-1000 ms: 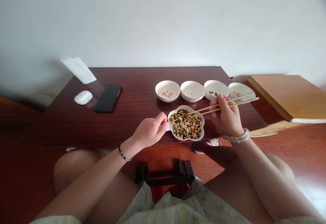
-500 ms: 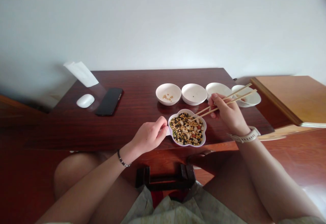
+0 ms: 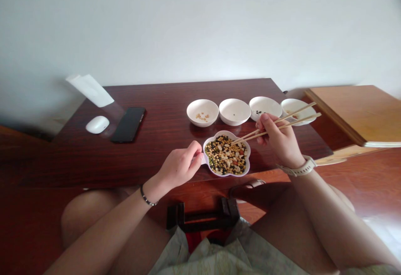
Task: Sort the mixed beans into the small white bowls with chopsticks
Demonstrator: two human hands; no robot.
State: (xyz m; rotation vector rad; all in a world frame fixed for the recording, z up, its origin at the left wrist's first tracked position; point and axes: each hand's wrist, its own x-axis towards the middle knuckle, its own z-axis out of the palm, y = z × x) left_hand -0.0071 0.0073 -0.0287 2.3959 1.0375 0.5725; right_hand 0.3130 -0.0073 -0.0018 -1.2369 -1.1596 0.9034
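My left hand [image 3: 181, 163] is closed around the short handle of a flower-shaped bowl [image 3: 205, 152] near the table's front edge. Mixed beans and nuts [image 3: 226, 156] fill that bowl: yellow, black and green ones, with pale peanuts among them. In my right hand [image 3: 278, 137] is a pair of wooden chopsticks [image 3: 291, 121], their tips down in the beans at the bowl's upper part. Behind stand a white bowl with a few yellowish pieces [image 3: 203, 104], one with a single small dark bean [image 3: 234, 106], one with black beans [image 3: 265, 103], and one partly covered by the chopsticks [image 3: 293, 104].
On the dark wooden table [image 3: 163, 99], a black phone [image 3: 128, 124] and a white rounded case [image 3: 97, 124] lie to the left, near a white upright paper-like object [image 3: 90, 90]. A lighter wooden cabinet [image 3: 354, 112] stands at the right. A wall rises behind.
The view has shifted slightly, so the table things sit a little further left and higher. The chopstick tips have drawn closer together in the beans. My left hand keeps the handle.
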